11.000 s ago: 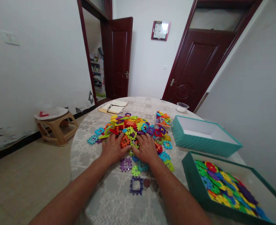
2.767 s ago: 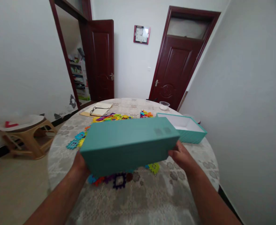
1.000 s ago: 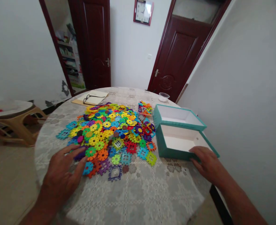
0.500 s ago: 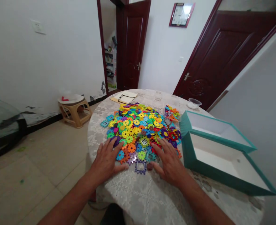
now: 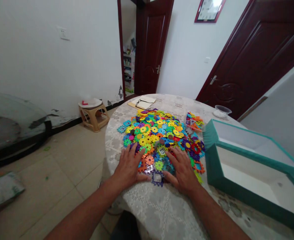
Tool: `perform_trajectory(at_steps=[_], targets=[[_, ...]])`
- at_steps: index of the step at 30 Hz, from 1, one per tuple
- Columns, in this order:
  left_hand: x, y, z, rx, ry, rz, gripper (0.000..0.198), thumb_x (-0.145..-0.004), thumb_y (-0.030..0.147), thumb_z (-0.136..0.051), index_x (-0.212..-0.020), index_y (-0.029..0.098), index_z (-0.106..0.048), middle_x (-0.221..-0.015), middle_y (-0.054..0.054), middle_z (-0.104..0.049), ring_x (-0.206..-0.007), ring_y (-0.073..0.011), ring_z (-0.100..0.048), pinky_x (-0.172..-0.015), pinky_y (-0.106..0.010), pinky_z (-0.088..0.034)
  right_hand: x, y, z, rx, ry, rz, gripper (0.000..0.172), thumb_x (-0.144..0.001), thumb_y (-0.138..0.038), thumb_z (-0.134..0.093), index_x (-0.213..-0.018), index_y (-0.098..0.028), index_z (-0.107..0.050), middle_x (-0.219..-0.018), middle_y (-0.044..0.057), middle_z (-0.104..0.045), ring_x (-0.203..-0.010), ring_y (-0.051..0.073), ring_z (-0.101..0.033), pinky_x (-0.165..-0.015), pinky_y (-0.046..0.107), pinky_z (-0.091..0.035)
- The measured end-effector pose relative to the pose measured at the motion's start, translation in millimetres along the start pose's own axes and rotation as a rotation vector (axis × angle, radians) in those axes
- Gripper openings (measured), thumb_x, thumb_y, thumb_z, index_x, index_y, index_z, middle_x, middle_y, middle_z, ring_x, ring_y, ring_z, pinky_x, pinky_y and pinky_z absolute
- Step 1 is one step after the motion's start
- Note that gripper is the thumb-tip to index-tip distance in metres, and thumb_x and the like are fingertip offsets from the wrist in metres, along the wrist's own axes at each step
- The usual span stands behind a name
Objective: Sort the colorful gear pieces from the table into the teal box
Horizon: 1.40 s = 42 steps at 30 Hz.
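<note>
A wide heap of colourful plastic interlocking pieces [image 5: 149, 133], many shaped like notched flowers and some like square frames, covers the middle of the round table. My left hand [image 5: 129, 166] lies with fingers spread over the near left edge of the heap. On the near right edge rests my right hand [image 5: 183, 170], its fingers also apart, holding nothing. Between the two thumbs sits a dark purple square frame piece [image 5: 157, 178]. An orange flower piece [image 5: 149, 160] and a light green one [image 5: 159, 165] show just behind it.
To the right stand a teal box [image 5: 212, 166] and its lid [image 5: 209, 131], both with white insides. A clear packet of pieces [image 5: 194, 121], a clear bowl [image 5: 222, 110], and glasses [image 5: 143, 103] on a notebook [image 5: 134, 104] lie farther back. A stool [image 5: 94, 116] and fan [image 5: 17, 130] stand left.
The whole view has turned a little left, so things appear farther right. My right hand has come slightly closer to my left; its thumb now covers the spot where a small brown piece showed.
</note>
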<state>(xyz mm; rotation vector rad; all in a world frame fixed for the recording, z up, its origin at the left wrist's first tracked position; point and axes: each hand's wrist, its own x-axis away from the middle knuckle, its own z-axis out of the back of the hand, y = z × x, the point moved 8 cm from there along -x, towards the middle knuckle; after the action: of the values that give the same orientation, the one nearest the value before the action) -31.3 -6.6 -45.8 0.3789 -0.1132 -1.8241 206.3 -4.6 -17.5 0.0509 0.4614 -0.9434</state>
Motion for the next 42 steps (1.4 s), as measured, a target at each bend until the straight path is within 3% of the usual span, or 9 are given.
perform_trajectory(at_steps=[5, 10, 16, 20, 27, 30, 35, 38, 42], targets=[[0, 4, 1.9, 0.021, -0.039, 0.040, 0.122, -0.063, 0.088, -0.077, -0.162, 0.025, -0.044, -0.174, -0.024, -0.023, -0.161, -0.0515, -0.016, -0.126, -0.074, -0.015, 5, -22, -9, -0.038, -0.092, 0.155, 0.082, -0.090, -0.068, -0.068, -0.160, -0.029, -0.048, -0.170, 0.013, -0.037, -0.158, 0.042, -0.027, -0.126, 0.070, -0.017], [-1, 5, 0.0, 0.033, -0.063, 0.054, 0.128, -0.058, 0.089, -0.079, -0.164, 0.026, -0.041, -0.175, -0.024, -0.022, -0.162, -0.0513, -0.012, -0.127, -0.074, -0.013, 6, -26, -7, -0.005, -0.112, 0.133, 0.078, -0.089, -0.067, -0.068, -0.157, -0.031, -0.052, -0.168, 0.012, -0.041, -0.157, 0.043, -0.029, -0.126, 0.072, -0.013], [-5, 9, 1.2, 0.033, -0.044, 0.039, 0.130, -0.056, 0.088, -0.081, -0.164, 0.029, -0.040, -0.175, -0.022, -0.023, -0.161, -0.0517, -0.013, -0.126, -0.073, -0.016, 23, -6, 8, 0.119, 0.019, -0.054, 0.079, -0.093, -0.061, -0.067, -0.162, -0.031, -0.042, -0.168, 0.014, -0.040, -0.156, 0.045, -0.029, -0.124, 0.076, -0.014], [-6, 8, -0.6, 0.023, -0.057, 0.032, 0.133, -0.053, 0.089, -0.081, -0.163, 0.026, -0.042, -0.174, -0.025, -0.024, -0.161, -0.0520, -0.013, -0.126, -0.072, -0.017, 45, 16, 9, 0.173, 0.122, -0.233, 0.085, -0.092, -0.073, -0.061, -0.163, -0.031, -0.037, -0.165, 0.020, -0.042, -0.151, 0.051, -0.034, -0.116, 0.082, -0.021], [-8, 19, -5.7, 0.010, -0.069, -0.052, 0.138, -0.048, 0.092, -0.081, -0.165, 0.031, -0.039, -0.176, -0.021, -0.021, -0.161, -0.0535, -0.008, -0.125, -0.074, -0.016, 43, 6, -10, 0.130, 0.054, -0.243, 0.089, -0.090, -0.069, -0.065, -0.165, -0.033, -0.033, -0.167, 0.019, -0.037, -0.154, 0.051, -0.029, -0.117, 0.084, -0.013], [-9, 26, -3.2, -0.006, -0.096, -0.064, 0.132, -0.054, 0.092, -0.078, -0.164, 0.029, -0.041, -0.175, -0.022, -0.023, -0.161, -0.0531, -0.010, -0.126, -0.074, -0.016, 38, -1, -8, 0.093, 0.060, -0.216, 0.086, -0.092, -0.062, -0.065, -0.166, -0.033, -0.030, -0.169, 0.019, -0.035, -0.155, 0.048, -0.029, -0.119, 0.081, -0.013], [-6, 36, 3.7, -0.034, -0.047, -0.118, 0.100, -0.081, 0.076, -0.073, -0.165, 0.034, -0.039, -0.174, -0.016, -0.028, -0.162, -0.0469, -0.017, -0.127, -0.069, -0.019, 36, -11, -11, 0.019, 0.021, -0.132, 0.086, -0.090, -0.061, -0.068, -0.164, -0.032, -0.035, -0.172, 0.017, -0.030, -0.157, 0.045, -0.028, -0.122, 0.077, -0.016], [-8, 37, 2.3, -0.057, -0.029, -0.102, 0.102, -0.079, 0.075, -0.075, -0.164, 0.033, -0.041, -0.173, -0.017, -0.030, -0.160, -0.0483, -0.020, -0.127, -0.070, -0.021, 36, -15, -15, 0.004, 0.001, -0.106, 0.088, -0.087, -0.064, -0.071, -0.162, -0.030, -0.040, -0.174, 0.016, -0.027, -0.158, 0.044, -0.025, -0.123, 0.076, -0.013], [-14, 40, -1.9, -0.083, -0.066, -0.098, 0.101, -0.080, 0.079, -0.071, -0.163, 0.031, -0.043, -0.172, -0.020, -0.032, -0.160, -0.0501, -0.019, -0.125, -0.073, -0.020, 34, -14, -17, 0.003, 0.017, -0.142, 0.074, -0.091, -0.059, -0.067, -0.157, -0.031, -0.047, -0.172, 0.014, -0.034, -0.158, 0.042, -0.028, -0.124, 0.076, -0.010]])
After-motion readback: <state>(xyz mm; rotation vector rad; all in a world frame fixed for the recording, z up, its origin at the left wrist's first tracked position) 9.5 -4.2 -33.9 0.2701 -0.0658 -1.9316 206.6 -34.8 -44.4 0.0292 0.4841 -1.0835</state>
